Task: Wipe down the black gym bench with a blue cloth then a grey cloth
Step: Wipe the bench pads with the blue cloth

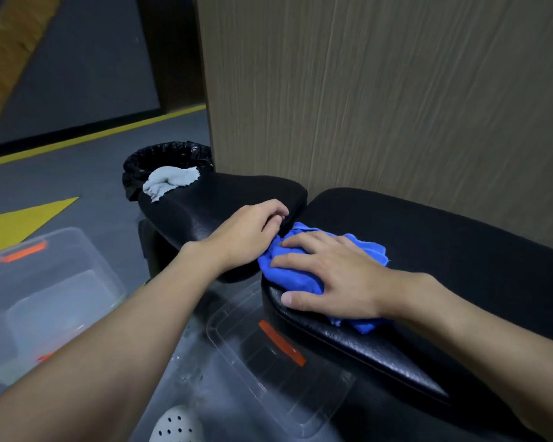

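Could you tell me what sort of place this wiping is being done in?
Most likely a gym floor. A padded black bench in two sections stands on dark grey flooring with yellow markings, beside a wood-grain panel. A bin lined with a black bag sits behind the bench.

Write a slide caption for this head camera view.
Right hand presses a blue cloth onto the black bench; left hand steadies the seat pad, grey cloth waiting.

Clear tubs (42,282) — lined bin (160,157)
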